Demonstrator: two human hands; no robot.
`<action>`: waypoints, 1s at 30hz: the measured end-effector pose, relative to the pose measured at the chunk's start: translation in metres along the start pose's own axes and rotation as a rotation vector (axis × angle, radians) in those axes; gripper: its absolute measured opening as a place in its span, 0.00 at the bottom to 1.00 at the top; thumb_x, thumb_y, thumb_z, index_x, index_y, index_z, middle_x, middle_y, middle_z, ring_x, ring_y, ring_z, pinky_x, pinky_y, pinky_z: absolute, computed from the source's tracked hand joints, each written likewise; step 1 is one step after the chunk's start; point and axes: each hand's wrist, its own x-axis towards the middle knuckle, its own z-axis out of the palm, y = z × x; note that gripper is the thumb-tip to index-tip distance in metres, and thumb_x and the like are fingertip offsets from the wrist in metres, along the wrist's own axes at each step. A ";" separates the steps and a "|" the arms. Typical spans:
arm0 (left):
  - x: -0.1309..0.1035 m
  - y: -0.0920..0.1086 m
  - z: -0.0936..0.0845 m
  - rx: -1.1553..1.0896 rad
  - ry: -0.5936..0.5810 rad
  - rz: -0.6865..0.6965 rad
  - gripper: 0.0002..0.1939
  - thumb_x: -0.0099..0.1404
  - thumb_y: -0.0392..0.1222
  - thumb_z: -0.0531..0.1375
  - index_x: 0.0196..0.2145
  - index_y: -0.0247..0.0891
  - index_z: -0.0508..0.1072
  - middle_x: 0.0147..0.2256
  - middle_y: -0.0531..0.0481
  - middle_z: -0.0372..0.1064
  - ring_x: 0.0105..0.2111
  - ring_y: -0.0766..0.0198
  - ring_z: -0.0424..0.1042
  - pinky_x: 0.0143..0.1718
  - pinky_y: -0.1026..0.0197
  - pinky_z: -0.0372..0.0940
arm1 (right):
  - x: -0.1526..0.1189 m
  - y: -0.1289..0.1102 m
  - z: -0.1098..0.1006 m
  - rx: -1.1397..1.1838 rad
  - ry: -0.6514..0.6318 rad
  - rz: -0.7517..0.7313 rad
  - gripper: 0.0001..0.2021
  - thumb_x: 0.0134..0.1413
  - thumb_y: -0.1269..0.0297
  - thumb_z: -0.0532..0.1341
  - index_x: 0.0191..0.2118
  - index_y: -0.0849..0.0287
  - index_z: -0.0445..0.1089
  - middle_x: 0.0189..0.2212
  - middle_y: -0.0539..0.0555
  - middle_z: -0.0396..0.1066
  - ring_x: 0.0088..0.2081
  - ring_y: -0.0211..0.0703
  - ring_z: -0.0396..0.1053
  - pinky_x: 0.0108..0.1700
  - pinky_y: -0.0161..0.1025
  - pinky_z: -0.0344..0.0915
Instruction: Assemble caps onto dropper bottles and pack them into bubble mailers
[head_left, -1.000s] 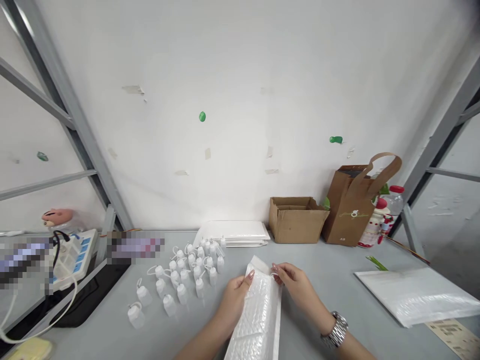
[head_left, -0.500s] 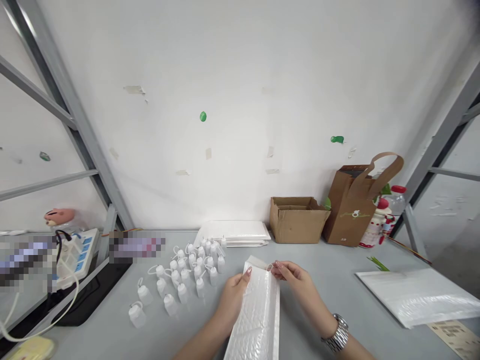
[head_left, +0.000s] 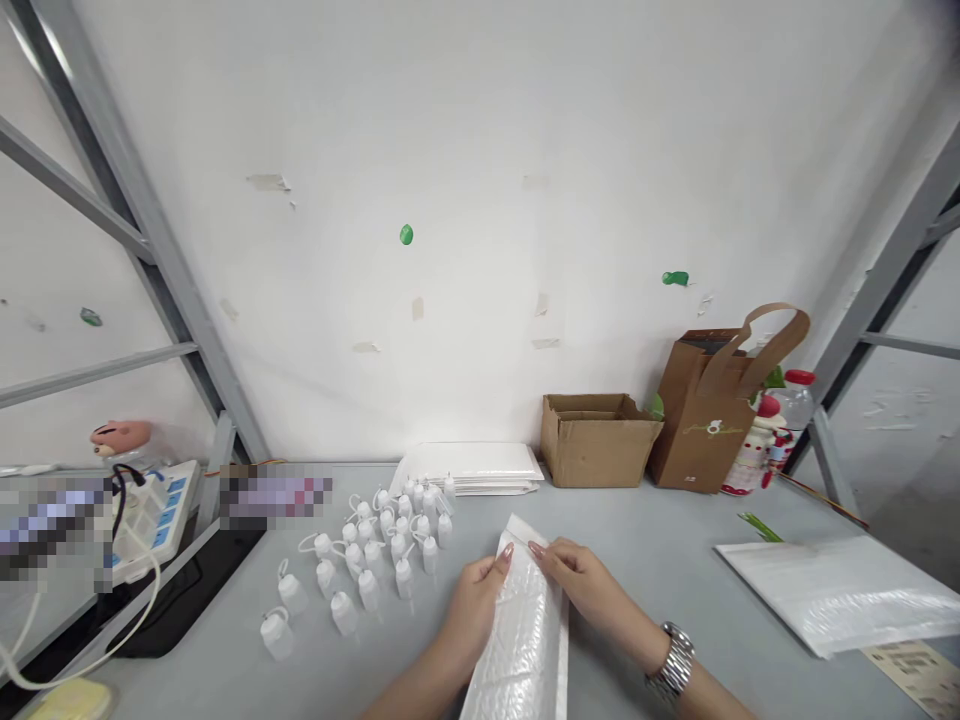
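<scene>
A white bubble mailer (head_left: 525, 640) lies lengthwise in front of me, its flap end pointing away. My left hand (head_left: 480, 590) grips its left edge near the flap, thumb on top. On the other edge, my right hand (head_left: 570, 570) pinches the mailer at the same height, its thumb pressed on the surface close to the left thumb. The fingers under the mailer are hidden. Left of my hands stand several small white bottles (head_left: 367, 590) with looped caps. I see no bottle in either hand.
A stack of white mailers (head_left: 469, 462) lies by the wall. Right of it stand an open cardboard box (head_left: 600, 455), a brown paper bag (head_left: 697, 430) and a red-capped bottle (head_left: 796, 400). Another filled-looking mailer (head_left: 847, 590) rests at right. A power strip (head_left: 169, 515) sits at left.
My right hand has moved left and slightly down, from a small white loop at the mailer's flap end onto the mailer itself. That loop no longer shows. The mailer has shifted slightly right.
</scene>
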 end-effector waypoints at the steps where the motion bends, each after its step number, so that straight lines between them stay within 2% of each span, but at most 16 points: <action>1: 0.000 -0.001 0.000 -0.004 -0.002 -0.007 0.29 0.42 0.68 0.59 0.20 0.34 0.65 0.18 0.55 0.56 0.21 0.68 0.55 0.25 0.64 0.49 | 0.005 -0.005 -0.001 -0.086 0.059 -0.057 0.23 0.51 0.45 0.51 0.20 0.59 0.66 0.24 0.52 0.65 0.30 0.43 0.62 0.36 0.38 0.58; 3: -0.001 -0.002 0.001 -0.008 -0.015 -0.016 0.29 0.43 0.68 0.58 0.20 0.34 0.65 0.18 0.56 0.56 0.21 0.68 0.55 0.25 0.64 0.49 | 0.019 -0.022 -0.003 -0.264 0.201 -0.183 0.18 0.53 0.51 0.51 0.26 0.58 0.69 0.29 0.54 0.67 0.35 0.45 0.63 0.41 0.40 0.57; 5: -0.002 -0.003 0.001 -0.012 -0.034 -0.013 0.29 0.43 0.68 0.57 0.19 0.35 0.65 0.18 0.56 0.55 0.21 0.68 0.55 0.25 0.63 0.49 | 0.041 -0.050 -0.004 -0.417 0.203 -0.286 0.13 0.55 0.57 0.51 0.32 0.57 0.70 0.34 0.54 0.69 0.40 0.45 0.63 0.45 0.41 0.54; 6: -0.002 -0.004 0.002 -0.017 -0.040 -0.012 0.29 0.43 0.69 0.57 0.19 0.35 0.65 0.18 0.56 0.56 0.21 0.67 0.55 0.26 0.63 0.49 | 0.055 -0.066 -0.002 -0.502 0.161 -0.293 0.12 0.56 0.59 0.52 0.33 0.56 0.70 0.35 0.54 0.69 0.41 0.45 0.63 0.45 0.41 0.54; 8: -0.003 -0.005 0.003 -0.032 -0.044 -0.023 0.30 0.42 0.70 0.56 0.19 0.35 0.65 0.18 0.56 0.55 0.21 0.67 0.55 0.26 0.63 0.49 | 0.085 -0.096 0.008 -0.724 -0.009 -0.255 0.11 0.56 0.60 0.53 0.36 0.55 0.71 0.38 0.53 0.69 0.44 0.45 0.62 0.46 0.41 0.54; 10: -0.003 -0.007 0.003 -0.043 -0.038 -0.035 0.31 0.41 0.71 0.56 0.18 0.35 0.65 0.17 0.56 0.54 0.21 0.68 0.54 0.25 0.63 0.48 | 0.115 -0.119 0.025 -0.797 -0.103 -0.238 0.07 0.52 0.63 0.58 0.33 0.56 0.73 0.37 0.54 0.70 0.45 0.47 0.62 0.44 0.41 0.55; 12: -0.002 -0.008 0.004 -0.054 -0.034 -0.038 0.31 0.41 0.71 0.56 0.18 0.35 0.65 0.17 0.56 0.54 0.20 0.68 0.53 0.24 0.63 0.48 | 0.139 -0.132 0.045 -0.861 -0.183 -0.220 0.03 0.48 0.67 0.61 0.30 0.57 0.73 0.37 0.55 0.71 0.46 0.50 0.62 0.45 0.43 0.56; 14: -0.001 -0.009 0.005 -0.076 -0.041 -0.032 0.31 0.41 0.71 0.56 0.18 0.35 0.65 0.17 0.55 0.55 0.20 0.67 0.55 0.24 0.63 0.48 | 0.155 -0.138 0.062 -0.922 -0.250 -0.200 0.06 0.47 0.67 0.63 0.33 0.59 0.72 0.40 0.56 0.70 0.47 0.51 0.62 0.46 0.46 0.57; 17: 0.000 -0.009 0.005 -0.082 -0.057 -0.024 0.30 0.42 0.70 0.57 0.18 0.35 0.65 0.17 0.54 0.56 0.21 0.66 0.56 0.25 0.63 0.49 | 0.167 -0.137 0.076 -0.989 -0.342 -0.189 0.13 0.54 0.62 0.59 0.44 0.61 0.66 0.45 0.56 0.66 0.46 0.47 0.64 0.47 0.50 0.61; 19: 0.001 -0.009 0.006 -0.060 -0.041 -0.018 0.30 0.43 0.70 0.56 0.18 0.35 0.65 0.17 0.55 0.56 0.22 0.66 0.56 0.25 0.63 0.50 | 0.171 -0.134 0.079 -1.006 -0.404 -0.196 0.12 0.53 0.62 0.59 0.43 0.60 0.67 0.45 0.54 0.67 0.47 0.47 0.64 0.48 0.50 0.61; 22: 0.001 -0.011 0.006 -0.048 -0.023 -0.008 0.30 0.44 0.70 0.55 0.19 0.35 0.66 0.17 0.54 0.57 0.23 0.65 0.58 0.26 0.63 0.50 | 0.177 -0.129 0.081 -1.000 -0.472 -0.211 0.10 0.43 0.66 0.66 0.36 0.55 0.72 0.40 0.51 0.71 0.49 0.49 0.63 0.48 0.44 0.58; 24: 0.002 -0.012 0.006 -0.051 -0.024 -0.004 0.31 0.44 0.70 0.55 0.19 0.34 0.67 0.18 0.54 0.59 0.24 0.64 0.58 0.26 0.63 0.50 | 0.181 -0.125 0.082 -0.994 -0.493 -0.221 0.11 0.41 0.66 0.67 0.35 0.53 0.73 0.40 0.50 0.72 0.47 0.49 0.65 0.47 0.42 0.58; 27: 0.004 -0.012 0.005 -0.050 -0.018 0.007 0.31 0.44 0.70 0.55 0.19 0.34 0.68 0.18 0.53 0.60 0.24 0.63 0.59 0.26 0.62 0.50 | 0.184 -0.120 0.087 -0.999 -0.515 -0.233 0.12 0.42 0.64 0.67 0.37 0.55 0.72 0.41 0.52 0.71 0.45 0.47 0.66 0.48 0.43 0.58; 30: 0.005 -0.012 0.005 -0.056 -0.013 0.019 0.31 0.44 0.70 0.55 0.19 0.34 0.68 0.18 0.52 0.61 0.24 0.63 0.60 0.26 0.62 0.51 | 0.187 -0.114 0.092 -1.014 -0.553 -0.245 0.13 0.52 0.61 0.61 0.43 0.60 0.67 0.44 0.54 0.67 0.44 0.45 0.66 0.46 0.47 0.62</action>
